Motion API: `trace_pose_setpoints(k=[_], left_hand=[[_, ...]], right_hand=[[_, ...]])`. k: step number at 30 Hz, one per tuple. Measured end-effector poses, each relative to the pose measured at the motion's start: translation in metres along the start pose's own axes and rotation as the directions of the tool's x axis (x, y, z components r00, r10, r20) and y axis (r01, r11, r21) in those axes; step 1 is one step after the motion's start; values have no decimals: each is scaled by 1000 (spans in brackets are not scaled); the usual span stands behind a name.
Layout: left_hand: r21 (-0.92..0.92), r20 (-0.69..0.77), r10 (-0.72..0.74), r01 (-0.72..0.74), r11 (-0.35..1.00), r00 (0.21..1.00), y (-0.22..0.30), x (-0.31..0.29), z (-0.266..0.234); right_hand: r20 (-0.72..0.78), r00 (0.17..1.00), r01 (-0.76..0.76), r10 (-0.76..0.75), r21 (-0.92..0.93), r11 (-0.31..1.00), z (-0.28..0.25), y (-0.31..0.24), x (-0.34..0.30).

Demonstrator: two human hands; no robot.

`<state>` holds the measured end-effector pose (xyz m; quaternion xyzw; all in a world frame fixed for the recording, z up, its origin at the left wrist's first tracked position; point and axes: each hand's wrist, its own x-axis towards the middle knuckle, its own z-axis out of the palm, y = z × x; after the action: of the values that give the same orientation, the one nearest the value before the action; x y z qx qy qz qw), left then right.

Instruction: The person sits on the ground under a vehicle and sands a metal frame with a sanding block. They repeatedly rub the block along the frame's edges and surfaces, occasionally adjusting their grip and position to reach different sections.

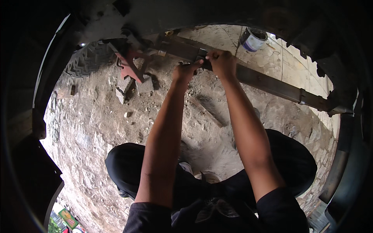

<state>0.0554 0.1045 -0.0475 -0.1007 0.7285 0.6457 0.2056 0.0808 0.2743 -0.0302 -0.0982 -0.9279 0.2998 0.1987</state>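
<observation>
A long dark leaf spring (264,80) slants across the view, from upper middle down to the right. Both my hands are at its upper left part, close together beside a small dark metal clip (202,53). My left hand (184,72) is closed at the near edge of the spring, its thumb pointing toward the clip. Curled fingers of my right hand (223,63) press together just right of the clip. Whatever either hand pinches is hidden by the fingers. Another clip (302,96) wraps the spring farther right.
A red metal stand (130,64) rests near broken grey blocks (144,84) at left, by a treaded tire (83,60). A paint can (253,39) stands beyond the spring. A flat strip (206,112) lies on rough ground (93,116). Dark vehicle parts (217,12) hang overhead.
</observation>
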Motion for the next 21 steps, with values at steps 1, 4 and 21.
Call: trace_pose_setpoints(k=[1, 4, 21], left_hand=[[41, -18, -29, 29, 999, 999, 1, 1, -3], [136, -61, -63, 71, 988, 996, 0, 5, -8], [27, -24, 42, -42, 999, 999, -5, 7, -6]], right_hand=[[2, 999, 53, -53, -60, 997, 0, -2, -4], [42, 999, 15, -16, 20, 1000, -6, -5, -3], [-84, 989, -113, 123, 115, 987, 2, -15, 1]])
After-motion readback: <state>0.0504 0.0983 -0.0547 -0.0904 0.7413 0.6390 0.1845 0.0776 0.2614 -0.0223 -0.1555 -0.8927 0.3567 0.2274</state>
